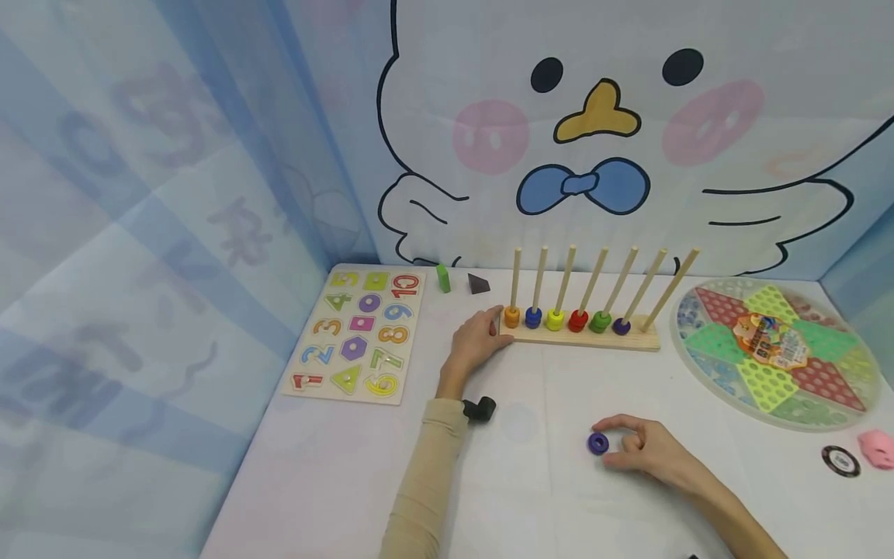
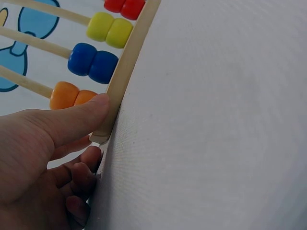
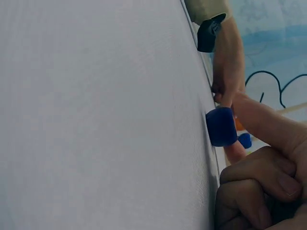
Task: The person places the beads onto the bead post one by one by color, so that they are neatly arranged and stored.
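My left hand [image 1: 478,339] grips the left end of a wooden peg stand [image 1: 559,335], its thumb lying along the front edge beside the orange beads [image 2: 64,96]. Small beads sit low on the pegs: orange, blue [image 1: 533,318], yellow [image 1: 555,320], red [image 1: 578,321], green [image 1: 601,321] and a single purple bead [image 1: 621,327]. The rightmost peg [image 1: 672,289] is bare. Nearer the front, my right hand [image 1: 646,450] has thumb and index finger bent around another purple bead [image 1: 591,444], which looks dark blue in the right wrist view and rests on the white tabletop.
A number-and-shape puzzle board [image 1: 328,396] lies at the left, with a green block [image 1: 443,278] and a dark block [image 1: 478,284] behind. At the right are a round Chinese checkers board [image 1: 775,353], a black-rimmed disc [image 1: 841,461] and a pink toy [image 1: 877,449].
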`<action>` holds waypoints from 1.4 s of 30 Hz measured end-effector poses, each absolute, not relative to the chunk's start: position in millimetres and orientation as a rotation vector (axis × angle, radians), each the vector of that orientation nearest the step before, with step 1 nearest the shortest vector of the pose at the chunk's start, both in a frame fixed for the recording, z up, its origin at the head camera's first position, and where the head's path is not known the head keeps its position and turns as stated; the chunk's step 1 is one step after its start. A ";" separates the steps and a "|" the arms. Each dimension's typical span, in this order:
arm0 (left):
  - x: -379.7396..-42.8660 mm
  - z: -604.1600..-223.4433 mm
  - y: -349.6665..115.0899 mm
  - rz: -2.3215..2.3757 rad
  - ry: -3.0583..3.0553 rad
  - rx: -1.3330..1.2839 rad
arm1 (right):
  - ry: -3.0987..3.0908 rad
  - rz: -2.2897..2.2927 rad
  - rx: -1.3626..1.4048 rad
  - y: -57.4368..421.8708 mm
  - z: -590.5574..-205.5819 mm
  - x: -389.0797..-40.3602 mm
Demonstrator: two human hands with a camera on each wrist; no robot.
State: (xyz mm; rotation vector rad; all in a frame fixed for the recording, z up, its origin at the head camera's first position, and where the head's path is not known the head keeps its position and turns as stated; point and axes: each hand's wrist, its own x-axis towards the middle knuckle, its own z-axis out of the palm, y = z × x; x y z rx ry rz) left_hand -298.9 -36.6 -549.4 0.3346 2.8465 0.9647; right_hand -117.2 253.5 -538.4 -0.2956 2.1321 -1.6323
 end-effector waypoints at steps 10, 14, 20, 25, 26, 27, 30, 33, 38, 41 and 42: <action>-300.8 -549.8 -38.2 0.977 2.831 0.351 | 2.381 -1.457 -0.251 242.1 -536.6 -116.2; -301.0 -549.6 -37.2 0.976 2.827 0.358 | 2.441 -1.433 -0.153 241.4 -529.2 -124.0; -302.1 -552.3 -36.0 0.964 2.828 0.360 | 2.566 -1.374 -0.076 242.2 -485.6 -150.3; -302.8 -551.6 -36.9 0.959 2.829 0.342 | 2.738 -1.399 -0.136 246.9 -427.2 -178.6; -302.9 -550.9 -37.0 0.962 2.827 0.342 | 2.764 -1.411 -0.126 248.6 -414.2 -183.4; -303.0 -550.0 -37.1 0.969 2.824 0.343 | 2.785 -1.432 -0.112 250.4 -401.5 -188.0; -303.7 -547.3 -36.9 0.981 2.823 0.355 | 2.841 -1.487 -0.063 256.7 -366.7 -199.2; -304.5 -545.8 -36.6 0.975 2.832 0.357 | 2.862 -1.589 -0.059 263.9 -343.4 -209.4; -303.5 -546.3 -36.9 0.959 2.824 0.342 | 2.883 -1.678 -0.001 275.5 -329.1 -222.1; -302.6 -547.5 -36.9 0.948 2.822 0.332 | 2.903 -1.678 0.067 280.1 -332.4 -229.5; -302.3 -548.0 -36.9 0.945 2.823 0.331 | 2.902 -1.674 0.090 281.3 -334.9 -231.9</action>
